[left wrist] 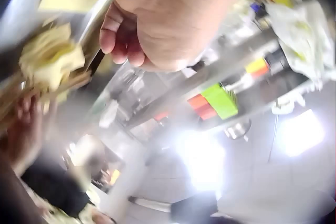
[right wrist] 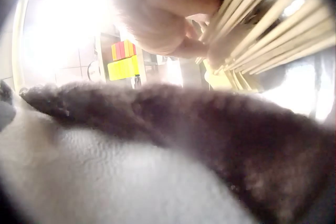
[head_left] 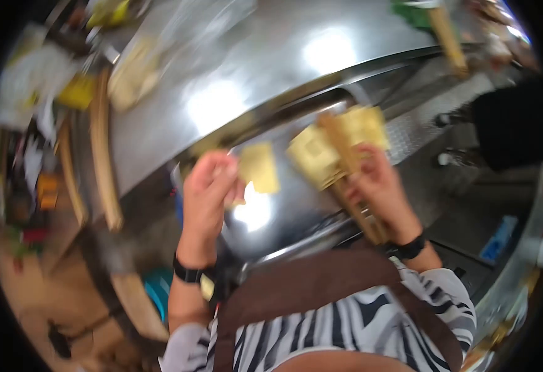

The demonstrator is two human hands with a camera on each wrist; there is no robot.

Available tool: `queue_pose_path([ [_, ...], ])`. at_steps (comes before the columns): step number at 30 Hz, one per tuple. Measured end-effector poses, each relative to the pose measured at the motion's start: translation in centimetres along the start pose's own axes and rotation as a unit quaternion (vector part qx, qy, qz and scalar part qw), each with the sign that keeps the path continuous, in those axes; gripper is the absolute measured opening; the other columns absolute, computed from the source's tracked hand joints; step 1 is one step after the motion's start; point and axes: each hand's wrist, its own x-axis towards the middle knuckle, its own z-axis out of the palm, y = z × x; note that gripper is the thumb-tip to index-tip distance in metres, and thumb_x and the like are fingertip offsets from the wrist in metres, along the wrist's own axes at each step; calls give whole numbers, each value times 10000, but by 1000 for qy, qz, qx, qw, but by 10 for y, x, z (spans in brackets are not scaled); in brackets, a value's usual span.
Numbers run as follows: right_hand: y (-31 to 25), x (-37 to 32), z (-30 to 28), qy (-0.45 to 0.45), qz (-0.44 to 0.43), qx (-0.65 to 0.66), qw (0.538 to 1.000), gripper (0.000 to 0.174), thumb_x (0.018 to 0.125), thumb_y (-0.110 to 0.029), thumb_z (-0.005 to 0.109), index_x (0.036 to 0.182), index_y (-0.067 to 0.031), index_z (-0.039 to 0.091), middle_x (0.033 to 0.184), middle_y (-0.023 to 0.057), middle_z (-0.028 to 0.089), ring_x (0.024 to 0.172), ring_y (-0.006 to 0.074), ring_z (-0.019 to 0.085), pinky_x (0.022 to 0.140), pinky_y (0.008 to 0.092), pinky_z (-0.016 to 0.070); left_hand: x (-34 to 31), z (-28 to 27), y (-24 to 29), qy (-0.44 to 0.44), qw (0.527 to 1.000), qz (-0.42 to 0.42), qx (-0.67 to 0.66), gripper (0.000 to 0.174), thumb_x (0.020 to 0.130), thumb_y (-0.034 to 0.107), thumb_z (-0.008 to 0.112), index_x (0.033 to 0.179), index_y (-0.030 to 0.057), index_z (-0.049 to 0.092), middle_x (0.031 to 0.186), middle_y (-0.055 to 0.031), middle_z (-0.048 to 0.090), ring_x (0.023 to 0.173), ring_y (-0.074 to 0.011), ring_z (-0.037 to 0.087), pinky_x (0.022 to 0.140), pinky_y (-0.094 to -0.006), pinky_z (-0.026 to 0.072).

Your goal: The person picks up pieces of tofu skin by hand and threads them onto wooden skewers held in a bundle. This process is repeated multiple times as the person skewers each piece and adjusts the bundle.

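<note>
In the head view my left hand pinches a thin, square yellow sheet between thumb and fingers. The same sheet shows pale at the top left of the left wrist view. My right hand grips a bundle of thin wooden skewers. Several folded yellow sheets sit at the far end of this bundle, beyond the fingers. Both hands are over a shiny metal tray, with the loose sheet to the left of the bundle. Motion blurs the fingertips.
A steel counter runs beyond the tray, with a clear plastic bag on it. Long wooden pieces and packets stand at the left. Another person in dark clothes stands at the right.
</note>
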Motion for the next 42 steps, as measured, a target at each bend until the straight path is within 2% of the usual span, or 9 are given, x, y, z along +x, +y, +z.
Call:
queue_pose_path([
  [2, 1, 1, 1, -31, 5, 15, 999, 322, 870, -25, 561, 1172, -21, 451, 863, 67, 562, 604, 87, 570, 475, 199, 444, -7, -26, -7, 7, 994, 32, 104, 116, 867, 51, 606, 979, 39, 576, 695, 15, 539, 635, -37, 512, 567, -191, 410],
  [5, 1, 7, -4, -63, 58, 14, 996, 146, 880, -46, 573, 1001, 13, 516, 736, 39, 575, 520, 83, 562, 437, 193, 435, -13, -41, -13, -17, 957, 53, 284, 184, 809, 15, 638, 983, 45, 585, 812, -13, 588, 733, -106, 576, 607, -248, 461],
  [7, -2, 4, -10, -78, 63, 19, 995, 131, 889, -57, 564, 988, 8, 508, 756, 55, 592, 542, 98, 583, 456, 201, 453, -16, -36, -10, -103, 777, 235, 575, 297, 730, 22, 683, 1012, 51, 593, 979, -59, 599, 932, -239, 581, 752, -337, 482],
  [10, -3, 7, -14, -100, 73, 33, 992, 119, 907, -79, 541, 975, 5, 492, 830, 103, 624, 631, 141, 632, 535, 227, 503, -9, -28, -23, -147, 730, 289, 602, 371, 656, 30, 710, 1007, 57, 593, 1078, -93, 567, 1071, -318, 511, 897, -419, 428],
  [15, -7, 5, -9, -129, 82, 84, 985, 144, 929, -88, 495, 1015, 26, 478, 1079, 207, 605, 960, 245, 640, 795, 316, 547, 5, -20, -35, -169, 718, 292, 609, 369, 633, 70, 733, 977, 69, 599, 1059, -80, 561, 1058, -293, 506, 937, -414, 381],
  [19, -7, 3, -10, -134, 76, 119, 981, 154, 923, -85, 509, 1032, 23, 498, 1093, 192, 593, 1013, 244, 620, 813, 320, 550, 14, -27, -43, -190, 705, 302, 613, 236, 646, 75, 717, 858, 68, 612, 960, -53, 576, 966, -257, 528, 912, -396, 385],
  [28, 3, 8, -24, -166, 102, 128, 972, 114, 919, -78, 519, 979, 18, 505, 968, 157, 620, 892, 262, 662, 776, 342, 566, 12, -24, -43, -173, 725, 339, 574, 155, 666, 55, 691, 794, 64, 604, 915, -50, 584, 899, -247, 541, 892, -395, 391],
  [36, -7, 6, -12, -163, 121, 148, 968, 148, 920, -74, 518, 1017, 38, 511, 1003, 173, 621, 913, 264, 656, 790, 351, 569, 15, -32, -50, -184, 718, 353, 571, 150, 666, 46, 689, 774, 51, 586, 932, -68, 593, 910, -262, 546, 899, -397, 390],
  [42, 1, 6, -19, -191, 103, 189, 958, 130, 887, -60, 571, 982, 25, 542, 989, 157, 623, 885, 228, 651, 833, 377, 556, 15, -24, -45, -163, 813, 300, 471, 111, 736, -8, 601, 782, 45, 515, 963, -71, 607, 930, -235, 562, 885, -377, 412],
])
